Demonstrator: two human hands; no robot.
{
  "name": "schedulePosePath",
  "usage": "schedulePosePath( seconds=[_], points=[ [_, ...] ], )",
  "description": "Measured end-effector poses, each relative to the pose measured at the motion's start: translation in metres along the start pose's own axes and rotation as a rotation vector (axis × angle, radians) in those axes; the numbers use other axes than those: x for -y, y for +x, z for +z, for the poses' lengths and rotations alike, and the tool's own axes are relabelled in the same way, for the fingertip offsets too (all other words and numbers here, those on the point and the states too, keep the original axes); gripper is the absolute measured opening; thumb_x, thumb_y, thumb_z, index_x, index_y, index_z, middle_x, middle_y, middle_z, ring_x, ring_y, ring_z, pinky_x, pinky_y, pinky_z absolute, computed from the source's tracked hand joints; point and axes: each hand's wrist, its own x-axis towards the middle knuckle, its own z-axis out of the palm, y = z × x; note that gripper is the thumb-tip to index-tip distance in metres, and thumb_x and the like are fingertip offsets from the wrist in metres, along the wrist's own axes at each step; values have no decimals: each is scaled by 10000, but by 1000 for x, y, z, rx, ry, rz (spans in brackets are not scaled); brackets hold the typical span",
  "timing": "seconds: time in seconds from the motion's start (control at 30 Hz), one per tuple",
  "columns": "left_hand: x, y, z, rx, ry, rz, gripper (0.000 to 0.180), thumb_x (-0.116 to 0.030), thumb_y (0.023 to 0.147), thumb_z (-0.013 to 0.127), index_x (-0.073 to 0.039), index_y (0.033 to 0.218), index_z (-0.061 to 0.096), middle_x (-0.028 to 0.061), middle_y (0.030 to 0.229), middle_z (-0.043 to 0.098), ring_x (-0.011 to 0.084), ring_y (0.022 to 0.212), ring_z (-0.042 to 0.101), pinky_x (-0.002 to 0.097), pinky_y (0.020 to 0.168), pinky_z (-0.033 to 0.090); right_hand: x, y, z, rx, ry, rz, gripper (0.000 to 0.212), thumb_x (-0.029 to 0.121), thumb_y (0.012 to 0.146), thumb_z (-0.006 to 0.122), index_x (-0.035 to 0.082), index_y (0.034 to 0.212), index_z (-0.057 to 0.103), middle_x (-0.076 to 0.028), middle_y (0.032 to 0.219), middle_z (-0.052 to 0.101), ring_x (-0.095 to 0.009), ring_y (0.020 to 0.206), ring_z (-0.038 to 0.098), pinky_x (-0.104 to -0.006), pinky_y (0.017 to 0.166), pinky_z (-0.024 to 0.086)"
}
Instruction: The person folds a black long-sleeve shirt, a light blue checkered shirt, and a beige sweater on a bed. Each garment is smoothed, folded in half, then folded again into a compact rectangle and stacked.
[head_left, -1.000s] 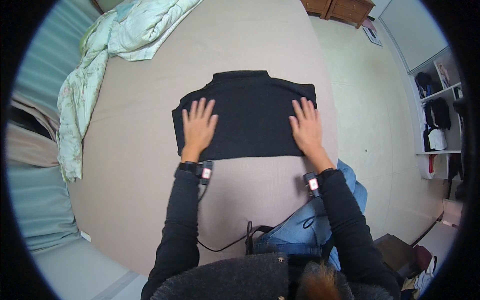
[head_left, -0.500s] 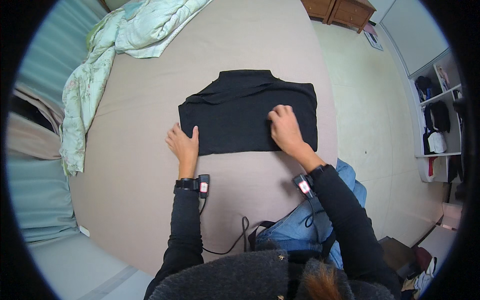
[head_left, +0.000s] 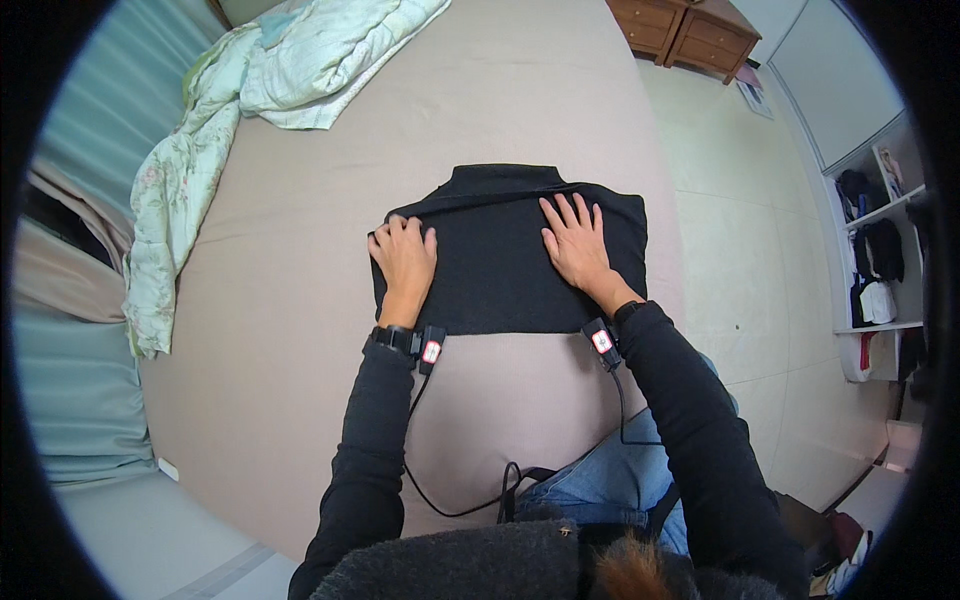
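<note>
A black garment with a high collar lies folded into a rough rectangle on the bed, collar pointing away from me. My left hand rests on its upper left corner. The fingers there are bent and the thumb stands apart, with no cloth visibly pinched. On the right part of the garment my right hand lies flat, fingers spread, tips close to the folded hem below the collar. Both wrists wear black bands with small cabled devices.
A pink-beige sheet covers the bed. A pale green floral quilt is bunched at the far left, beside teal curtains. Wooden drawers stand at the far right. Shelves with clothes line the right side.
My left hand has moved from beside the left edge onto the garment's upper left corner. My right hand has opened from a loose curl and flattened on the cloth. The hem sits nearer the collar.
</note>
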Motion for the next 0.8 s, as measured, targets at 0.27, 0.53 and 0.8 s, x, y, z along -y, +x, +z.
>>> schedulePosePath(
  seconds=[0.27,0.53,0.8],
  points=[
    [-25,54,-2,128,25,715,354,-162,828,706,-103,1165,619,97,1183,575,294,1125,535,379,952,436,2,-3,-3,-15,-7,19,493,317,987,473,163,1456,448,-106,1478,440,-322,1404,336,-532,1168,207],
    [-30,58,-3,19,-159,622,376,-117,762,770,-129,1107,620,42,1003,592,247,987,555,378,864,429,2,-3,-1,-49,25,24,477,315,969,497,151,1416,498,-112,1450,470,-320,1393,356,-538,1165,215],
    [-30,57,2,-175,35,991,256,-73,830,644,-143,1076,645,26,906,603,209,899,574,353,808,419,3,-3,-2,-51,23,31,459,316,964,503,144,1389,526,-112,1429,488,-319,1390,360,-530,1166,218]
  ],
)
